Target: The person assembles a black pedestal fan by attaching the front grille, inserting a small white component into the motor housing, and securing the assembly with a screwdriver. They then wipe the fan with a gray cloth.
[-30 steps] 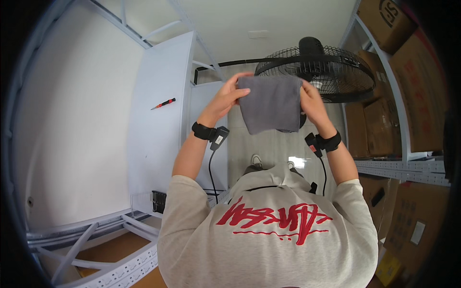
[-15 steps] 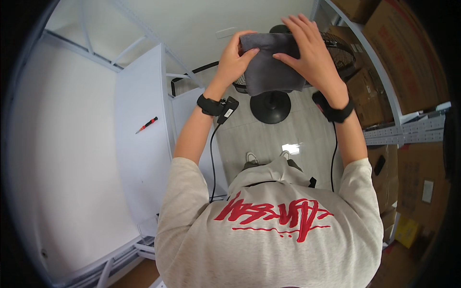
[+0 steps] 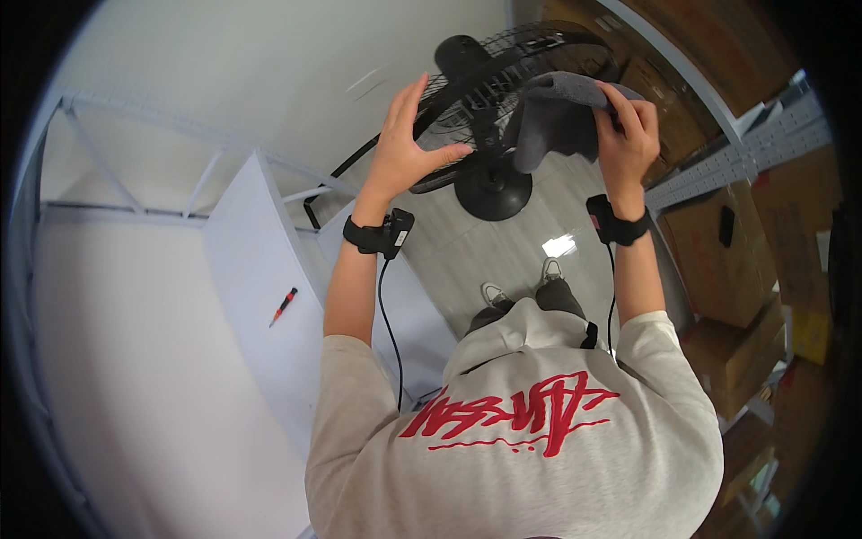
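Note:
Bunched in my right hand (image 3: pixel 626 135) is a grey cloth (image 3: pixel 558 117), pinched at its right side while the rest hangs down to the left. My left hand (image 3: pixel 404 153) is empty, thumb and fingers spread apart, in front of the left part of a black fan (image 3: pixel 462 110). The fan's wire cage is tilted, and the cloth covers some of its right part. Its round black base (image 3: pixel 493 192) rests on the floor below. Each wrist carries a black strap with a small boxy device and a cable.
To the left, a red and black screwdriver (image 3: pixel 284 306) lies on a white shelf board (image 3: pixel 256 260) in a metal frame. Cardboard boxes (image 3: pixel 718 251) fill the rack along the right side. The glossy tiled floor (image 3: pixel 431 269) lies between them.
My left hand has let go of the cloth and opened. The right hand has carried the cloth to the right, uncovering more of the fan. My view has turned and shifted.

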`<control>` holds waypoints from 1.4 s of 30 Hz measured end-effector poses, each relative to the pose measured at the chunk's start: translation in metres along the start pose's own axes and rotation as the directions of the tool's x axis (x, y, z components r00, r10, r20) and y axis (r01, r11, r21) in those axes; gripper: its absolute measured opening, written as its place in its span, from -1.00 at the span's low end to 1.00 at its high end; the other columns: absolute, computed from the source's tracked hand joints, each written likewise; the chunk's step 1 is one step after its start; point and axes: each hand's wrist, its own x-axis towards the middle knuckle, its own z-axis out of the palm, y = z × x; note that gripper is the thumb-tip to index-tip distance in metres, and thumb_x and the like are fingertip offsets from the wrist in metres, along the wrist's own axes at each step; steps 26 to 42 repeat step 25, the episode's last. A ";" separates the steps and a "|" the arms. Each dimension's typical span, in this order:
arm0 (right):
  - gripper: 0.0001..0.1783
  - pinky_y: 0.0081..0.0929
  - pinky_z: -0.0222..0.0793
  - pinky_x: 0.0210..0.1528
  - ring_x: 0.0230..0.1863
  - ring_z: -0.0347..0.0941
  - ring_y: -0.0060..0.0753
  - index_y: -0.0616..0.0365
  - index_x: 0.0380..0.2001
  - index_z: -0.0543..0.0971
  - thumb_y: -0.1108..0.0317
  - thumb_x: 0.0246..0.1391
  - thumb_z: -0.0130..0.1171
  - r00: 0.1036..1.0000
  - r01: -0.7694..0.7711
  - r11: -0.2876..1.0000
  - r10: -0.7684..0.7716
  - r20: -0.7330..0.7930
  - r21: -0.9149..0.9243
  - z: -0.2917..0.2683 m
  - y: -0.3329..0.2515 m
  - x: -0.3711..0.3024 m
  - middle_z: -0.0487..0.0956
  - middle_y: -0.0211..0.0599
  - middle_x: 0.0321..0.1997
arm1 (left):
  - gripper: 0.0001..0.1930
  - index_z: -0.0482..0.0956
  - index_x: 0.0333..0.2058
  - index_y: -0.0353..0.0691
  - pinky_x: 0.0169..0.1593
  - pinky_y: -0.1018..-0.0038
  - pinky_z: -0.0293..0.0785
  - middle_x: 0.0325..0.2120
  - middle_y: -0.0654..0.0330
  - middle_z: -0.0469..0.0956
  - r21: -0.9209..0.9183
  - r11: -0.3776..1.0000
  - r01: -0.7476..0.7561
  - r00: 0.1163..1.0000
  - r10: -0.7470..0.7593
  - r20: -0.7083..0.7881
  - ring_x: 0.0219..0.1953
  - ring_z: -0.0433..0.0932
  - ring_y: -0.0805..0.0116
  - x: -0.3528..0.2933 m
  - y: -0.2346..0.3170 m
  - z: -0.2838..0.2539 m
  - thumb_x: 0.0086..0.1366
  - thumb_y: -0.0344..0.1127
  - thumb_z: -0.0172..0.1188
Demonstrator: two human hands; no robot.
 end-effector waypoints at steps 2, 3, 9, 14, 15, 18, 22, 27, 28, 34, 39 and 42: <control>-0.61 -0.55 0.43 -0.34 -0.42 0.46 -0.51 -0.04 -0.12 0.74 0.57 -0.07 0.40 0.981 -0.185 0.973 0.191 -0.031 0.138 0.016 0.015 -0.012 0.50 -0.41 -0.36 | 0.13 0.18 0.42 -0.20 0.42 0.21 0.17 0.29 -0.02 0.33 0.049 0.999 0.015 1.000 -0.017 0.026 0.37 0.28 0.06 0.009 -0.002 0.004 -0.07 -0.04 0.64; -0.66 -0.57 0.44 -0.30 -0.40 0.48 -0.52 -0.01 -0.11 0.73 0.57 0.02 0.34 0.962 -0.231 0.943 0.257 -0.086 0.242 0.027 0.023 -0.015 0.51 -0.42 -0.39 | 0.14 0.19 0.41 -0.20 0.38 0.21 0.23 0.27 -0.02 0.36 0.055 0.998 0.034 0.999 -0.036 0.040 0.33 0.33 0.05 0.015 -0.002 0.006 -0.10 -0.01 0.64; -0.25 -0.18 0.08 0.45 0.41 0.15 0.13 -0.03 0.38 0.31 0.54 0.08 0.11 0.924 -0.297 0.902 0.355 -0.144 0.314 0.086 0.041 -0.028 0.25 0.07 0.34 | 0.14 0.21 0.38 -0.26 0.28 0.23 0.37 0.21 -0.06 0.43 0.088 0.991 0.100 0.991 -0.107 0.084 0.23 0.44 0.03 0.032 0.010 0.010 -0.14 -0.01 0.63; -0.27 -0.19 0.01 0.50 0.51 0.07 0.08 0.20 0.47 0.11 0.36 0.28 0.01 0.874 -0.367 0.858 0.450 -0.183 0.360 0.120 0.048 -0.021 0.15 0.06 0.51 | 0.10 0.24 0.35 -0.30 0.28 0.21 0.37 0.16 -0.08 0.45 0.101 0.989 0.106 0.993 -0.110 0.041 0.21 0.45 0.03 0.024 0.002 0.014 -0.14 -0.04 0.62; -0.26 -0.18 0.04 0.47 0.49 0.09 0.11 0.19 0.47 0.11 0.30 0.28 0.05 0.857 -0.398 0.829 0.489 -0.165 0.392 0.125 0.052 -0.024 0.18 0.06 0.49 | 0.10 0.24 0.35 -0.29 0.26 0.21 0.39 0.14 -0.07 0.45 0.112 0.989 0.093 0.995 -0.096 0.024 0.18 0.46 0.04 0.024 0.002 0.015 -0.14 -0.05 0.61; -0.34 -0.20 0.13 0.41 0.41 0.22 0.08 0.20 0.40 0.18 0.34 0.28 0.07 0.738 -0.524 0.715 0.652 -0.171 0.463 0.144 0.052 -0.038 0.30 0.01 0.40 | 0.08 0.25 0.34 -0.30 0.24 0.21 0.41 0.11 -0.05 0.45 0.094 0.992 0.086 0.996 -0.086 -0.003 0.14 0.47 0.06 0.025 0.000 0.018 -0.13 -0.07 0.61; -0.40 -0.21 0.17 0.38 0.37 0.26 0.04 0.22 0.34 0.23 0.50 0.24 0.06 0.583 -0.623 0.519 0.807 -0.096 0.585 0.158 0.051 -0.064 0.33 -0.03 0.36 | 0.10 0.20 0.37 -0.30 0.24 0.20 0.39 0.13 -0.04 0.41 0.124 0.990 0.064 0.998 -0.066 0.007 0.15 0.44 0.08 0.023 0.001 0.017 -0.11 -0.09 0.62; -0.36 -0.23 0.10 0.46 0.41 0.23 -0.01 0.05 0.41 0.20 0.36 0.32 0.12 0.497 -0.716 0.365 0.865 0.066 0.595 0.171 0.076 -0.111 0.28 -0.14 0.41 | 0.10 0.13 0.40 -0.27 0.28 0.19 0.33 0.21 -0.05 0.36 0.161 0.986 0.040 0.998 -0.048 0.047 0.23 0.39 0.11 0.024 0.004 0.022 -0.03 -0.12 0.60; -0.36 -0.23 0.10 0.46 0.41 0.23 -0.01 0.05 0.41 0.20 0.36 0.32 0.12 0.497 -0.716 0.365 0.865 0.066 0.595 0.171 0.076 -0.111 0.28 -0.14 0.41 | 0.10 0.13 0.40 -0.27 0.28 0.19 0.33 0.21 -0.05 0.36 0.161 0.986 0.040 0.998 -0.048 0.047 0.23 0.39 0.11 0.024 0.004 0.022 -0.03 -0.12 0.60; -0.36 -0.23 0.10 0.46 0.41 0.23 -0.01 0.05 0.41 0.20 0.36 0.32 0.12 0.497 -0.716 0.365 0.865 0.066 0.595 0.171 0.076 -0.111 0.28 -0.14 0.41 | 0.10 0.13 0.40 -0.27 0.28 0.19 0.33 0.21 -0.05 0.36 0.161 0.986 0.040 0.998 -0.048 0.047 0.23 0.39 0.11 0.024 0.004 0.022 -0.03 -0.12 0.60; -0.36 -0.23 0.10 0.46 0.41 0.23 -0.01 0.05 0.41 0.20 0.36 0.32 0.12 0.497 -0.716 0.365 0.865 0.066 0.595 0.171 0.076 -0.111 0.28 -0.14 0.41 | 0.10 0.13 0.40 -0.27 0.28 0.19 0.33 0.21 -0.05 0.36 0.161 0.986 0.040 0.998 -0.048 0.047 0.23 0.39 0.11 0.024 0.004 0.022 -0.03 -0.12 0.60; -0.36 -0.23 0.10 0.46 0.41 0.23 -0.01 0.05 0.41 0.20 0.36 0.32 0.12 0.497 -0.716 0.365 0.865 0.066 0.595 0.171 0.076 -0.111 0.28 -0.14 0.41 | 0.10 0.13 0.40 -0.27 0.28 0.19 0.33 0.21 -0.05 0.36 0.161 0.986 0.040 0.998 -0.048 0.047 0.23 0.39 0.11 0.024 0.004 0.022 -0.03 -0.12 0.60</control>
